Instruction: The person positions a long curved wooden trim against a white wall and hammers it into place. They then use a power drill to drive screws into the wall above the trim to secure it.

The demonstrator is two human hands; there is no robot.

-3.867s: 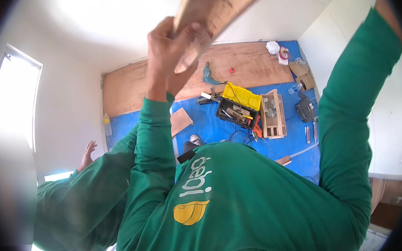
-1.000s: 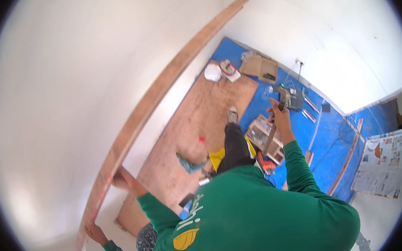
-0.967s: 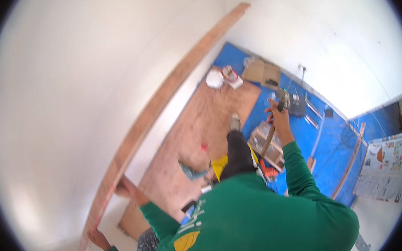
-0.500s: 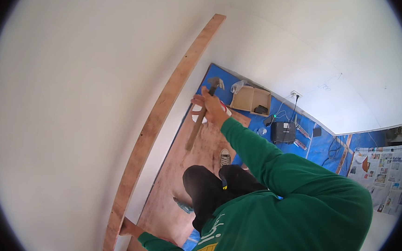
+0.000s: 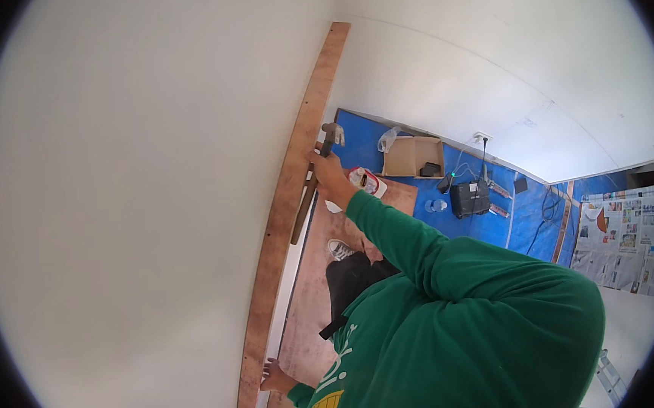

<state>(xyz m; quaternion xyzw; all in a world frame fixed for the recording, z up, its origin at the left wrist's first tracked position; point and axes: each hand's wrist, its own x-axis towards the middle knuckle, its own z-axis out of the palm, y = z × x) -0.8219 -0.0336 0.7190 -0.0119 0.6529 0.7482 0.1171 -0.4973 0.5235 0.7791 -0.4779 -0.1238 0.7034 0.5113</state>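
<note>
A long reddish-brown wooden board (image 5: 277,200), with small dark marks along its face, runs lengthwise against the white wall at my left. My right hand (image 5: 329,175) is wrapped around a claw hammer (image 5: 301,217) right beside the board's upper stretch. The metal head sits above my fist, and the wooden handle hangs along the board's edge. Lower down, my left hand (image 5: 278,377) has its fingers spread at the board's right edge; they seem to touch it without wrapping around it.
A brown wood sheet (image 5: 312,311) lies on the floor beneath me. Blue sheeting (image 5: 439,230) carries an open cardboard box (image 5: 413,157), a black case (image 5: 469,198), cables and a white-and-red container (image 5: 371,180). Newspaper (image 5: 624,248) covers something at right; a ladder (image 5: 611,377) stands lower right.
The hammer in my right hand has come closer to the board. My left hand has shifted, its fingers now showing at the edge. Another hand at the board's lower end has left view.
</note>
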